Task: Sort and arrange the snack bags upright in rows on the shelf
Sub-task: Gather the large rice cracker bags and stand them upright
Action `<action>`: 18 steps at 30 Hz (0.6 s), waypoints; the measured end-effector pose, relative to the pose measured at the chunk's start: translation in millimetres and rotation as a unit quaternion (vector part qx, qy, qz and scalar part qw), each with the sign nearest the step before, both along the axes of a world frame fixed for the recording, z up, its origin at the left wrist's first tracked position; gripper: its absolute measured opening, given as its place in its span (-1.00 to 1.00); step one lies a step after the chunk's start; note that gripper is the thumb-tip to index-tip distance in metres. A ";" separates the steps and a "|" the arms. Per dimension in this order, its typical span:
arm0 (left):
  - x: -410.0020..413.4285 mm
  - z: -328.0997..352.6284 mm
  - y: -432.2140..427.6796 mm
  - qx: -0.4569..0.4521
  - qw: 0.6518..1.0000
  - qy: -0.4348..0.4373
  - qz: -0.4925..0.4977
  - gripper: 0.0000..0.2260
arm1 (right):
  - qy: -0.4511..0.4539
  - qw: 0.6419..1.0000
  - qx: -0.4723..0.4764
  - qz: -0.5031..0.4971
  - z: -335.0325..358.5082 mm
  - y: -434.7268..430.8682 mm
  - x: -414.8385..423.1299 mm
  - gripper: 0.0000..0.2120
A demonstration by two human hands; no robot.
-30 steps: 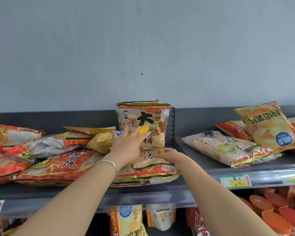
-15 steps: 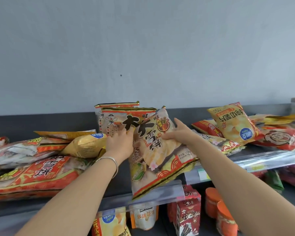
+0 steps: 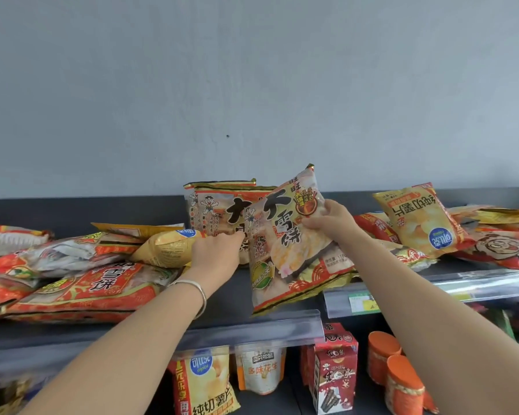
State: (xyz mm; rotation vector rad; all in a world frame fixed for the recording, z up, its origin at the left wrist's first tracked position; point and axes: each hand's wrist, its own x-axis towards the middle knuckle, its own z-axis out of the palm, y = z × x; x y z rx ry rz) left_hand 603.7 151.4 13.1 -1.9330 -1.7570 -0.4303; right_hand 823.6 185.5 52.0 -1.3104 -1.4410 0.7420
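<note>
Presently, a large rice cracker bag [image 3: 291, 250] is being held tilted above the front edge of the shelf [image 3: 228, 298], with its top corner leaning towards one o'clock. It is being gripped at its upper right side by the right hand [image 3: 327, 220], with fingers and thumb closed on the packet. The left hand [image 3: 216, 253], a silver bangle [image 3: 197, 290] at its wrist, is being pressed with bent fingers against the bag's left edge at nine o'clock; whether that edge is being pinched cannot be told. Just behind, at eleven o'clock, matching upright rice cracker bags [image 3: 216, 208] are being propped against the shelf's back panel. A yellow chip bag [image 3: 162, 250] is being carried on flat red bags [image 3: 87, 292] at nine o'clock of the left hand. At three o'clock, an upside-down potato chip bag [image 3: 417, 223] is being leaned on other packets.
</note>
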 end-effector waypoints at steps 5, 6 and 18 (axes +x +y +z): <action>17.2 -20.6 -17.4 -0.052 0.998 0.031 -0.026 -0.68 | -0.090 0.993 0.059 -0.052 -1.4 -6.4 -5.3 -0.33; 18.7 -26.3 -17.8 -0.083 0.995 0.038 -0.037 -0.67 | -0.094 0.992 0.067 -0.050 -4.7 -7.0 -8.2 -0.30; -1.9 -43.5 -2.2 -0.312 0.917 -0.221 -0.111 -0.56 | -0.035 0.995 0.090 -0.020 -26.9 11.9 -19.6 -0.35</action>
